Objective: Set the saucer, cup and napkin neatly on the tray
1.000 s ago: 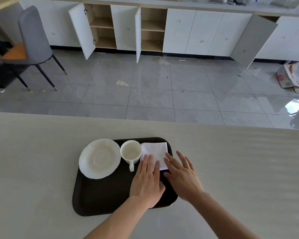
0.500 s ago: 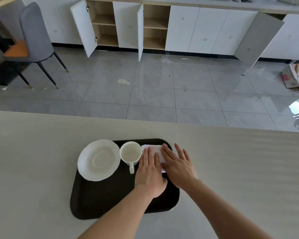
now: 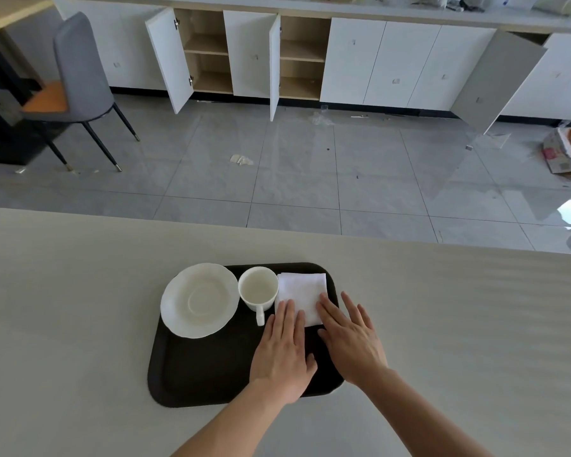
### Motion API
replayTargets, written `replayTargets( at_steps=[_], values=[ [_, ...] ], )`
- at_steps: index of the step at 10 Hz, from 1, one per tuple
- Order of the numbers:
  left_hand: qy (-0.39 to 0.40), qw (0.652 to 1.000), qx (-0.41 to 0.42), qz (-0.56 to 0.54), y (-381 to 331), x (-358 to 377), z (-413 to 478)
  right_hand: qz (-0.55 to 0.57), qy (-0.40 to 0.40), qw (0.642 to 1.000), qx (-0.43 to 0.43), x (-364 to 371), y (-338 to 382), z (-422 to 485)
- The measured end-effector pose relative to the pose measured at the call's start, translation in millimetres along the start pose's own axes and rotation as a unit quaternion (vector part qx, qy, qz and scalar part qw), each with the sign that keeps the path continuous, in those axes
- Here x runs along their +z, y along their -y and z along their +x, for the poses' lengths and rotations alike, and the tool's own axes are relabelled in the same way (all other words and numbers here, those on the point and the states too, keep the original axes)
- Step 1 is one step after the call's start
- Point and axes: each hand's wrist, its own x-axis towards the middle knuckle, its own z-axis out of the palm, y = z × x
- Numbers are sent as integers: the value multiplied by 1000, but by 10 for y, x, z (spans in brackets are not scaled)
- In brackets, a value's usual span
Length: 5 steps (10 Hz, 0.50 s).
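A dark tray point(image 3: 208, 374) lies on the pale counter in front of me. A white saucer point(image 3: 199, 300) sits at its far left corner, overhanging the rim slightly. To the right of it stands a white cup point(image 3: 258, 287), handle pointing toward me. A folded white napkin point(image 3: 302, 291) lies flat at the far right corner. My left hand point(image 3: 284, 351) rests flat with its fingertips on the napkin's near left edge. My right hand point(image 3: 351, 338) lies flat beside it, fingertips touching the napkin's near right corner. Neither hand grips anything.
The counter point(image 3: 80, 324) stretches wide to both sides of the tray, and its far edge drops to a grey tiled floor. A grey chair point(image 3: 76, 80) stands at the far left. White cabinets point(image 3: 353, 61) with several doors open line the back wall.
Both hands slid forward over the napkin half a second ago and have now drawn back toward me, uncovering most of it. The napkin lies flatter and squarer; cup and saucer have not moved.
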Motion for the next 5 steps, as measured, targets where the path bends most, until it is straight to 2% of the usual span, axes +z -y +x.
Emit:
replayTargets(
  at_steps=[2, 5],
  values=[
    [15, 1000, -4, 0, 5, -100, 17, 31, -9, 999, 10, -108, 56, 0],
    [-28, 998, -3, -53, 12, -387, -344, 100, -111, 988, 45, -415, 234, -255]
  ],
)
